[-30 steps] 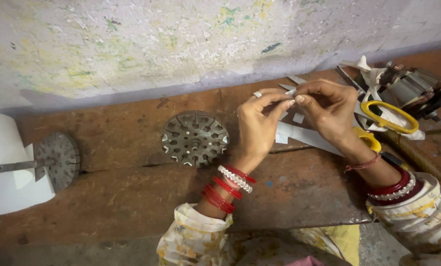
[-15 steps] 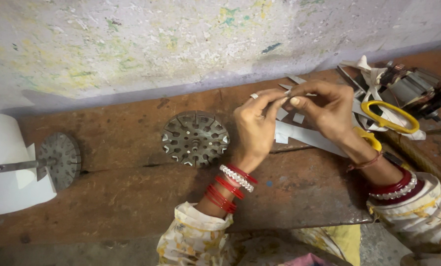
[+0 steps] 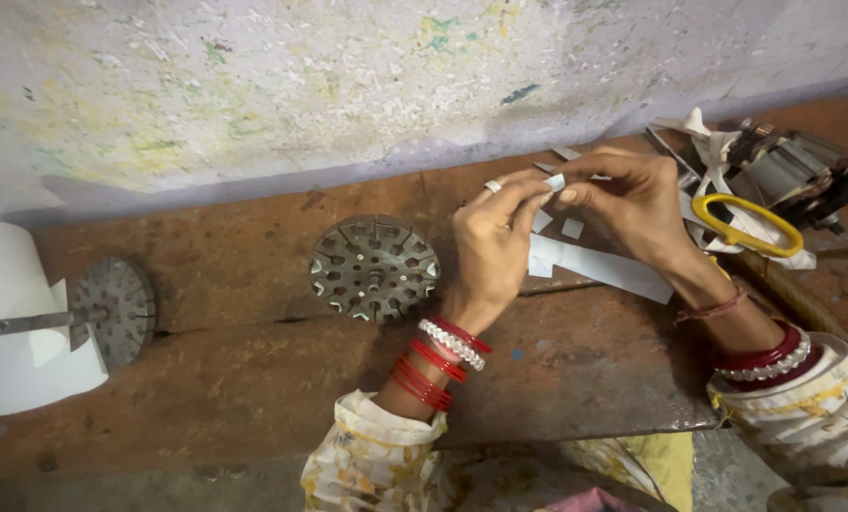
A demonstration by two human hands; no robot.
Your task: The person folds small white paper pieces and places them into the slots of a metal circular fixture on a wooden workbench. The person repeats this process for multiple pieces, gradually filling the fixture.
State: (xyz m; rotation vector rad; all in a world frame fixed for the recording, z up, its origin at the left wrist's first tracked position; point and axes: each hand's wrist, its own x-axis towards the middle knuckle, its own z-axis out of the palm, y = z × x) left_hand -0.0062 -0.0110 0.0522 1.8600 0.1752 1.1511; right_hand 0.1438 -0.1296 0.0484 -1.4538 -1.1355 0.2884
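1. Worn brown workbench [image 3: 253,379] runs below a paint-flecked wall [image 3: 253,85].
2. Head view: left hand [image 3: 490,251] and right hand [image 3: 632,204] meet fingertip to fingertip, both pinching a small white paper piece [image 3: 556,181] above the bench.
3. Slotted metal disc [image 3: 374,268] lies just left of them; yellow-handled scissors [image 3: 746,226] lie right.

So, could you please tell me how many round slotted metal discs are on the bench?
2: one slotted disc lies left of the left hand; a second disc, on a shaft, sits at the far left.
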